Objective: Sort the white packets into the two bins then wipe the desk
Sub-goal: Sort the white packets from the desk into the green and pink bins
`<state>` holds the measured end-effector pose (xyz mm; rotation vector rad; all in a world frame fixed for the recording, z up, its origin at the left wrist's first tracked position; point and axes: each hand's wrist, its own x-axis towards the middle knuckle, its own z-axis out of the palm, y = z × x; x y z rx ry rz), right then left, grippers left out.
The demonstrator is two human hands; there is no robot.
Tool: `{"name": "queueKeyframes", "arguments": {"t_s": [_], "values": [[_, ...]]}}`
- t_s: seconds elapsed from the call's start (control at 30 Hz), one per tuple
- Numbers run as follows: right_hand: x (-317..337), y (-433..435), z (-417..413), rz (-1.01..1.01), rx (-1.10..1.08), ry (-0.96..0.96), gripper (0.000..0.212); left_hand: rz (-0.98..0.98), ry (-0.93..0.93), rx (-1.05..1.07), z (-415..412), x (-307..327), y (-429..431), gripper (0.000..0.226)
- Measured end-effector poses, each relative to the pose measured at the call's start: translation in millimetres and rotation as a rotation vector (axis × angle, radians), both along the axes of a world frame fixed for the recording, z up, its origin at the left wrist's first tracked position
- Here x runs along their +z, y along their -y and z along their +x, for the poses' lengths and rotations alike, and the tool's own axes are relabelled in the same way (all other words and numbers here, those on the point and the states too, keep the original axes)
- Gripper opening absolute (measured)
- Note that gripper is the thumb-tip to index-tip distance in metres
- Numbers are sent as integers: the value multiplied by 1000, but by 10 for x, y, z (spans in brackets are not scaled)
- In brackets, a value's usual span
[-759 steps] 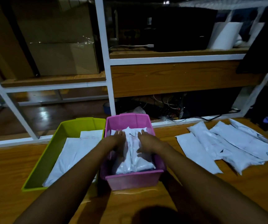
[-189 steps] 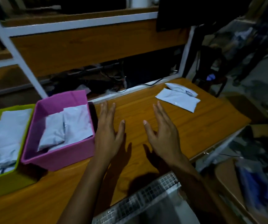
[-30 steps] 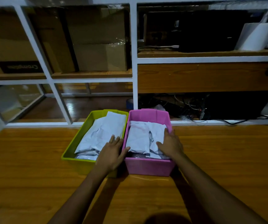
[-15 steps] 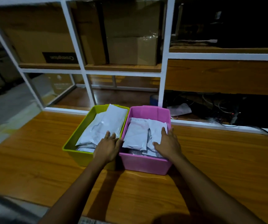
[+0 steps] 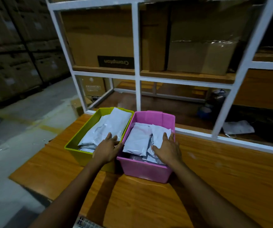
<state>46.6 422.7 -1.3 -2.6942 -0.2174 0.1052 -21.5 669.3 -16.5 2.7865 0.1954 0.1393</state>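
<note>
Green bin [image 5: 76, 143], left, and pink bin [image 5: 146, 170], right, holding white packets [image 5: 138, 140]; left hand [image 5: 107, 148] and right hand [image 5: 168, 148] lying flat, grasping nothing.

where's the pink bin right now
In the head view, the pink bin sits mid-desk, touching the green bin on its left; the right hand rests on its packets.

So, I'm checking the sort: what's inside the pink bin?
The pink bin holds white packets lying overlapped, with the right hand resting flat on them. Something darker shows beneath near the front; the bin's bottom is covered.
</note>
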Motion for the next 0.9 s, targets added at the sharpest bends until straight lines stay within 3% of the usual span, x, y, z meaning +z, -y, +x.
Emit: {"name": "queueKeyframes", "arguments": {"t_s": [0.2, 0.33, 0.43, 0.6, 0.9], "values": [[-24, -1033, 56, 14, 5, 4, 87, -5, -20, -6, 25, 87, -984, 44], [-63, -1561, 59, 34, -7, -10, 84, -45, -34, 10, 61, 33, -1586, 47], [-75, -1885, 76, 56, -21, -8, 81, -51, -47, 16, 85, 12, -1933, 63], [-91, -2285, 145, 69, -29, -16, 79, -39, -29, 25, 175, -24, -2360, 50], [-75, -2617, 285, 55, -51, -11, 77, -26, -34, 36, 360, 17, -2687, 82]]}}
